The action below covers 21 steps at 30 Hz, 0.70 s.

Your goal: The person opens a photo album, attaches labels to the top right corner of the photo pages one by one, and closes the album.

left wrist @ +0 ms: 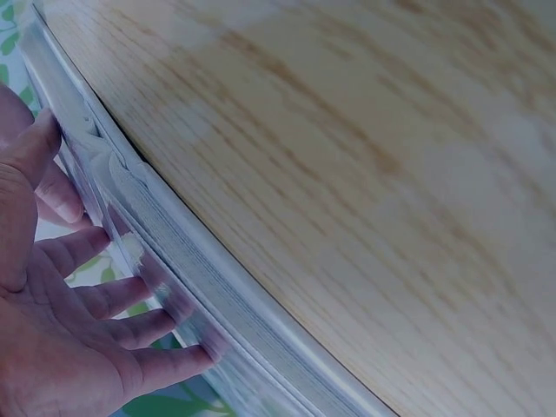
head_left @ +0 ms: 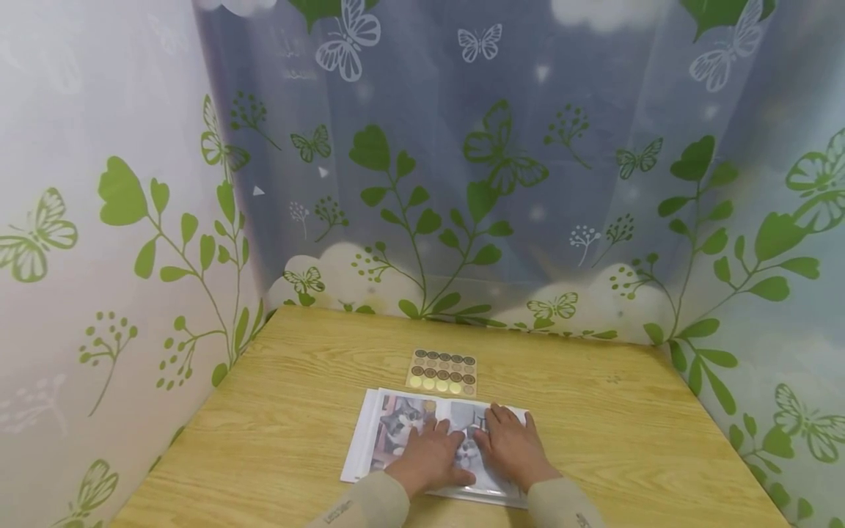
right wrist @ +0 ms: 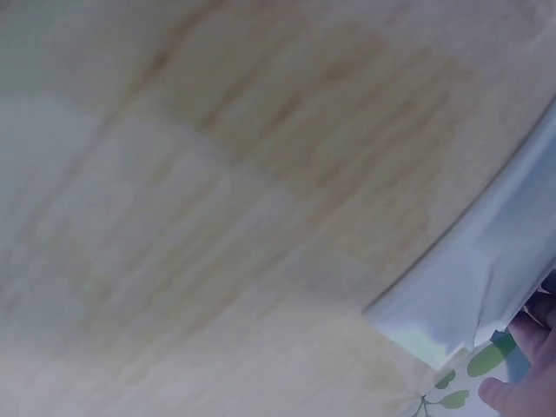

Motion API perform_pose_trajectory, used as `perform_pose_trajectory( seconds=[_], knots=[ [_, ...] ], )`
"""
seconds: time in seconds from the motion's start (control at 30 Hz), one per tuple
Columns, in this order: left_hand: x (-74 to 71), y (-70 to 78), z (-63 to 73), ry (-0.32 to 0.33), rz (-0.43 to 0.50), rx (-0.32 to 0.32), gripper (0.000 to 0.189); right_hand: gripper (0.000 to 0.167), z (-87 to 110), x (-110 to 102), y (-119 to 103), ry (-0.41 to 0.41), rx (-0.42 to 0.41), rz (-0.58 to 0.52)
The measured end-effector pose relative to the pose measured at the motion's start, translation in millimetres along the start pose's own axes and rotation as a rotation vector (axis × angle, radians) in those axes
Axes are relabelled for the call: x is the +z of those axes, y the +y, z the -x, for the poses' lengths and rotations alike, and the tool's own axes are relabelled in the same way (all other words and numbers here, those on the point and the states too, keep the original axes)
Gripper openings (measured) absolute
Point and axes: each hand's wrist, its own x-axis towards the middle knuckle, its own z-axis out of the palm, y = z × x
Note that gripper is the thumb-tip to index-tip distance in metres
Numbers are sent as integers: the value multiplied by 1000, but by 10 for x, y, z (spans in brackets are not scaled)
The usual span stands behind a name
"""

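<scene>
An open photo album (head_left: pixel 361 433) lies on the table, its clear sleeves holding cat pictures. The left-page photo (head_left: pixel 394 424) shows a grey-and-white cat; the right-page photo (head_left: pixel 463 415) is partly covered by my hands. My left hand (head_left: pixel 432 453) rests across the middle of the spread with fingers spread. On the right page lies my right hand (head_left: pixel 515 442), fingers extended towards the far edge. In the left wrist view, the left fingertips touch the clear sleeve above the stacked page edges (left wrist: pixel 217 261). Only part of my right hand (right wrist: pixel 537 369) shows beside the album corner (right wrist: pixel 434 321) in the right wrist view.
Just beyond the album is a sticker sheet (head_left: pixel 441 372) with rows of round dark and gold stickers. The wood-grain table (head_left: pixel 264 418) extends to both sides. A curtain (head_left: pixel 422 183) printed with butterflies and leaves surrounds its back and sides.
</scene>
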Motion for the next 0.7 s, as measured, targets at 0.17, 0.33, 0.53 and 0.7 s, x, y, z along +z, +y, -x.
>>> perform_pose_trajectory(
  seconds=[0.17,0.33,0.53,0.7],
  knots=[
    [4,-1,-1,2,2,1,77,58,8,-23,-14,3,-2,8],
    [18,5,-6,5,-8,4,76,58,48,-53,2,16,3,11],
    [26,3,-3,6,-14,7,76,49,106,-82,79,33,23,21],
    [36,-14,-9,12,-30,7,77,49,155,-99,145,31,55,-10]
  ],
)
